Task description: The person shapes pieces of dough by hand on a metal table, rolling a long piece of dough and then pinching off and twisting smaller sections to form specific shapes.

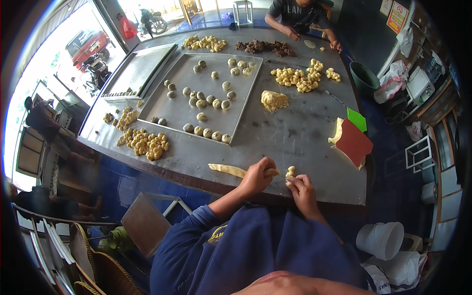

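Note:
A long roll of pale yellow dough (226, 169) lies along the near edge of the metal table (196, 172). My left hand (258, 175) is closed around the roll near its right end, and a short stub of dough sticks out past the fingers. Just to the right, my right hand (301, 189) pinches a small piece of dough (289, 182) at the tabletop. Beyond its fingertips rest a few small dough pieces (290, 172), close together. A larger lump of dough (274, 101) sits farther back on the table.
A metal tray (167, 113) holds several round balls. Piles of dough pieces (145, 143) flank it, with more (300, 78) at the right. A brown crumbly heap (265, 47) lies near a co-worker (300, 19). A red sheet (353, 142) and green scraper (356, 119) lie at the right edge.

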### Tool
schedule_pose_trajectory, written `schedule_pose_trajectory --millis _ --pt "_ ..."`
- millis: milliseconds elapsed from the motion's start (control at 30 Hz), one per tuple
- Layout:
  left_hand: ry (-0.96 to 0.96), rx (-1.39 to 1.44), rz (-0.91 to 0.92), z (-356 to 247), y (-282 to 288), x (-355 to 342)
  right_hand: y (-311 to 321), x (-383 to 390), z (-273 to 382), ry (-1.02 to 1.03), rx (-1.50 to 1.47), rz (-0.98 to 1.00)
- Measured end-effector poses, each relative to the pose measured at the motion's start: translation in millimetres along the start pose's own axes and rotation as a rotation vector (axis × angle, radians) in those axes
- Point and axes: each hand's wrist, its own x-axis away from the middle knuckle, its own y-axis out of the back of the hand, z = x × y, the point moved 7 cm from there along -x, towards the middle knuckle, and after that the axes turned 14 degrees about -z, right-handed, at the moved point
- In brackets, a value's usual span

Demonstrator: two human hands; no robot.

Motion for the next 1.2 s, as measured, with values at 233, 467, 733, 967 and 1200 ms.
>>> schedule_pose_trajectory --millis 233,467,733,967,1200 --pt "-0.206 -0.018 0.2 -6 -10 7 11 -19 50 0.212 -0.089 -0.1" --pt "0.155 0.243 0.282 -30 -9 11 -1 -21 34 -0.014 -0.218 0.014" --pt "0.041 0.026 0.064 -16 -3 -4 -7 1 13 -0.842 -1.177 0.195" --pt "0.036 0.031 -0.025 -6 -1 -1 16 2 10 -0.043 -0.071 0.058" --pt "-0.323 -0.179 0.118 -13 0 2 14 -4 24 -0.096 0.013 0.014"
